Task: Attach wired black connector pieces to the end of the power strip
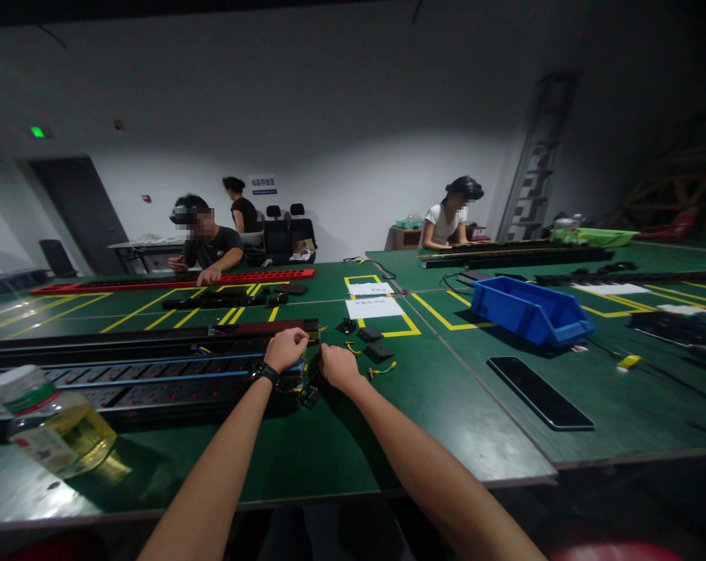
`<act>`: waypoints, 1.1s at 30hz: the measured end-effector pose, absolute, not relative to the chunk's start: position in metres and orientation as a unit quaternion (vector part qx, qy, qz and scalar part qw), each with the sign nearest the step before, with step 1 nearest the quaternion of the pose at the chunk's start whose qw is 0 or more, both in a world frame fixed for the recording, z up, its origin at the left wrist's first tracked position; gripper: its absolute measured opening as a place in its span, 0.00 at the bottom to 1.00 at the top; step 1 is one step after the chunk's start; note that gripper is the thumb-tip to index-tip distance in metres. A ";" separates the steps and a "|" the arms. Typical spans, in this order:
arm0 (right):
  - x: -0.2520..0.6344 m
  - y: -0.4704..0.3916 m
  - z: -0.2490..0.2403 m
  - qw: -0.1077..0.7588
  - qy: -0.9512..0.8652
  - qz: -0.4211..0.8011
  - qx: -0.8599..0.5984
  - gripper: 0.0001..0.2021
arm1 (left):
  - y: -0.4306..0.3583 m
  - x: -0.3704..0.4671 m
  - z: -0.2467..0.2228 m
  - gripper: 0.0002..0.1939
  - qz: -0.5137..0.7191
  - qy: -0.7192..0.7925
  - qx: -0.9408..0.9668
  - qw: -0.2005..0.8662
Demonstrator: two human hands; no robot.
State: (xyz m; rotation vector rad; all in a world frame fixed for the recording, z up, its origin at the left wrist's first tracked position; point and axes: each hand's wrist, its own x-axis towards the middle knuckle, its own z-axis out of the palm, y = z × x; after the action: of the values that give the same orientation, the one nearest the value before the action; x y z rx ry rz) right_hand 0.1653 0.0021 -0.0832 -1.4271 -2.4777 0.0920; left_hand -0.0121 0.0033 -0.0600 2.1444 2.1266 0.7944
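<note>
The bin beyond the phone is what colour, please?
The bin is blue, clearest in the head view.

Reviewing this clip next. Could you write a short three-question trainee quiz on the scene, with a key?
1. True or false: the person's left hand is at the end of the long black unit with blue strips.
2. The liquid in the clear, white-capped bottle is: A) red B) yellow C) blue.
3. Which is nearer the person: the flat black rectangular phone or the open blue plastic bin?

Key: 1. True. 2. B. 3. The phone.
</note>
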 end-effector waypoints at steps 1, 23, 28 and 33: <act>0.165 0.002 -0.083 0.139 -0.858 0.031 -0.494 0.12 | 0.003 -0.012 -0.060 0.12 0.254 0.680 0.688 0.007; 0.165 0.002 -0.084 0.130 -0.859 0.015 -0.495 0.11 | 0.003 -0.012 -0.062 0.12 0.257 0.670 0.697 -0.005; 0.165 0.003 -0.085 0.131 -0.859 0.019 -0.495 0.11 | 0.004 -0.013 -0.063 0.12 0.259 0.670 0.696 -0.006; 0.165 0.002 -0.085 0.135 -0.860 0.019 -0.492 0.12 | 0.005 -0.013 -0.064 0.11 0.260 0.668 0.697 -0.009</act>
State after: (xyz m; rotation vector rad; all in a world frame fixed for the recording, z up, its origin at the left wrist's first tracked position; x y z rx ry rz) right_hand 0.1652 0.0024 -0.0854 -1.4265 -2.4907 0.0545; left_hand -0.0132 0.0048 -0.0643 2.2039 2.1102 0.8230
